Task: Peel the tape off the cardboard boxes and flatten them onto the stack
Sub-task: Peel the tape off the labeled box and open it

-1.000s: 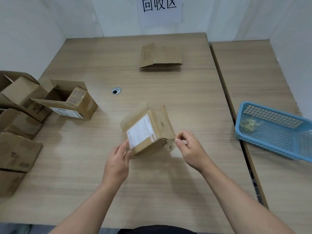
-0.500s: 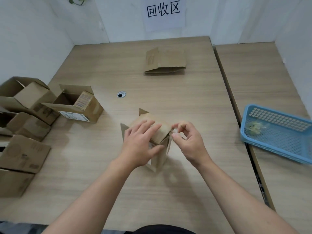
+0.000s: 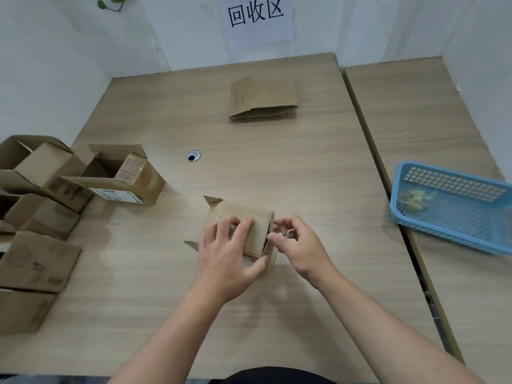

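Cardboard box [image 3: 259,227] sits on the pale wooden surface [image 3: 277,167], near the middle, a bit toward 6 o'clock. It is brown and dull, with pointy flaps sticking out. Your left hand [image 3: 224,259] holds it, fingers spread over the top and thumb hooked on the near side. Your right hand [image 3: 300,249] pinches a shiny clear bit of tape [image 3: 281,232] at the box's right edge, between thumb and curled fingers. At 12 o'clock lies one flat stack [image 3: 266,98] of cardboard. At 9 o'clock sit five more brown boxes [image 3: 122,178], two with open flaps. At 3 o'clock is one blue plastic basket [image 3: 454,187] full of little holes, holding a crinkly clear lump [image 3: 415,197].
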